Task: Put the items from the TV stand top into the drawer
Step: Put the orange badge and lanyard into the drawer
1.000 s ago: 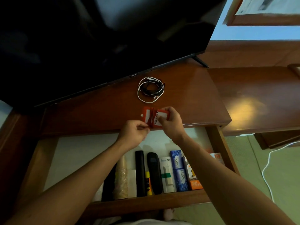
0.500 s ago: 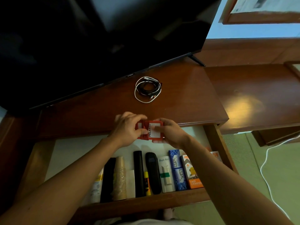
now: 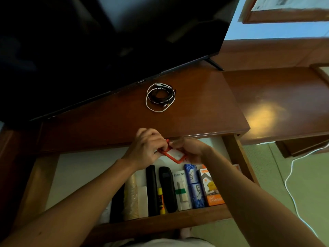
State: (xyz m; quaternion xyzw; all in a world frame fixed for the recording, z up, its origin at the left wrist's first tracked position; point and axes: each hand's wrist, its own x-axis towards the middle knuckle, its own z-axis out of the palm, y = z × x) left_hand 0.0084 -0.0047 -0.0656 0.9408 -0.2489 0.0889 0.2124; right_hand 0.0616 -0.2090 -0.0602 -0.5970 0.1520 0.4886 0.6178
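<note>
A red card holder with a white label (image 3: 171, 152) hangs over the open drawer (image 3: 76, 168), just below the front edge of the TV stand top (image 3: 110, 122). My left hand (image 3: 145, 147) pinches its left end and my right hand (image 3: 190, 150) grips its right side. A coil of white and black cables (image 3: 160, 97) lies on the stand top near the TV. Inside the drawer stand a stack of paper cups (image 3: 132, 196), black remotes (image 3: 167, 188), a yellow marker, and several small boxes (image 3: 211, 186).
A large black TV (image 3: 106, 41) leans over the back of the stand. A lower wooden side table (image 3: 277, 102) adjoins on the right. A white cord (image 3: 292, 189) trails over the green floor at right. A framed picture (image 3: 284, 9) hangs at top right.
Both hands have carried the red card holder from above the stand's front edge down and toward me, over the open drawer. It is now tilted. The cable coil has not moved.
</note>
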